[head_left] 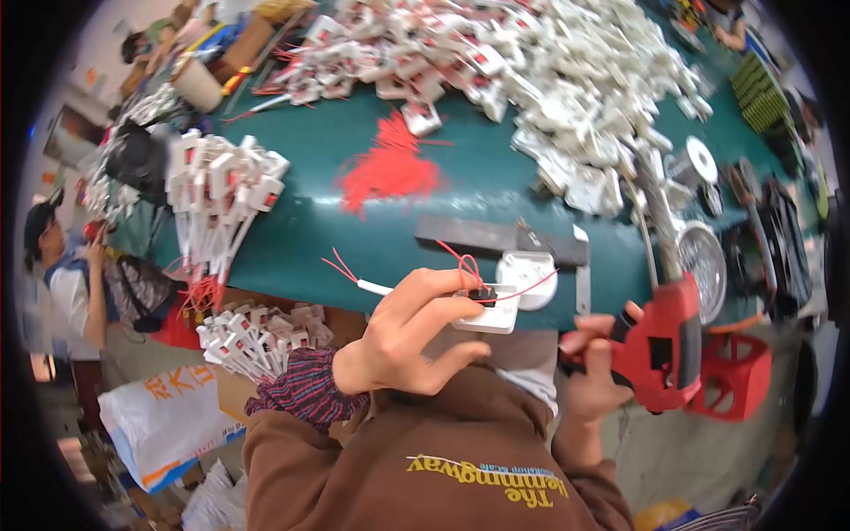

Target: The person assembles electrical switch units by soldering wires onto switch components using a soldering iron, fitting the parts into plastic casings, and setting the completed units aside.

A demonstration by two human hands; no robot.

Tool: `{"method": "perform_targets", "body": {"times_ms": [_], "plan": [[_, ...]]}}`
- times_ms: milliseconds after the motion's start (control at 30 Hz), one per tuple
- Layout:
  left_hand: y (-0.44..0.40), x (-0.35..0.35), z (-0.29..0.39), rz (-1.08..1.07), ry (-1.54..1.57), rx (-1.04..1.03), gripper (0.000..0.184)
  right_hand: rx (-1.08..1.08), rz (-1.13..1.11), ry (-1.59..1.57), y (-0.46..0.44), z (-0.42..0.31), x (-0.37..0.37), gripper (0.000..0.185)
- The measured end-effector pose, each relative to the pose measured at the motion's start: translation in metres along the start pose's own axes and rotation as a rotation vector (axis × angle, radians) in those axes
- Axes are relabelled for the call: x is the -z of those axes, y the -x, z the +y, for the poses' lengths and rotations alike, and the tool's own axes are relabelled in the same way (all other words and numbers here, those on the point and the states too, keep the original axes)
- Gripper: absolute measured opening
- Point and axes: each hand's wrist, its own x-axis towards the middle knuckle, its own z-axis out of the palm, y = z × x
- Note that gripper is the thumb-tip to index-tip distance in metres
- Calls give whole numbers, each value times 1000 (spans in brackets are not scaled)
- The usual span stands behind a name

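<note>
My left hand (412, 332) is at the table's front edge, fingers closed over a white plastic housing (496, 320). Its fingertips press on a small black part inside, and thin red wires loop out of it. From under the same hand a white cable (375, 288) sticks out to the left, ending in two red wires. A round-ended white cover (529, 279) lies just behind the housing. On the right, my right hand (599, 367) is closed on the dark grip of a red pistol-shaped tool (666, 345); its exact kind is unclear.
White housings (584, 115) are heaped at the back. Cut red wires (390, 168) lie mid-table. A bundle of cabled housings (226, 177) is at left, above a filled box (257, 332). A dark bar (469, 234), metal strip (582, 270) and wire spools (699, 161) lie nearby.
</note>
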Motion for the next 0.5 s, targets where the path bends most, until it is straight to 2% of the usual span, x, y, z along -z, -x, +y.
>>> {"method": "perform_targets", "body": {"times_ms": [133, 167, 267, 333, 367, 433, 500], "plan": [[11, -17, 1, -31, 117, 8, 30, -85, -238, 231, 0, -6, -6, 50], [13, -20, 0, -38, 133, 7, 30, -35, -278, 274, -3, -7, -7, 50], [20, -29, 0, -29, 171, 73, 24, -107, -204, 177, -1, -10, -19, 51], [24, -37, 6, 183, 399, 312, 22, 18, -312, 332, -5, -13, -22, 8], [23, -39, 8, 185, 402, 315, 22, 15, -314, 336, -5, -14, -24, 8], [16, -39, 12, 218, 460, 488, 27, -152, -283, 177, -3, -15, -27, 8], [13, -37, 8, 211, 408, 467, 25, -123, -290, 195, -4, -14, -26, 9]]}}
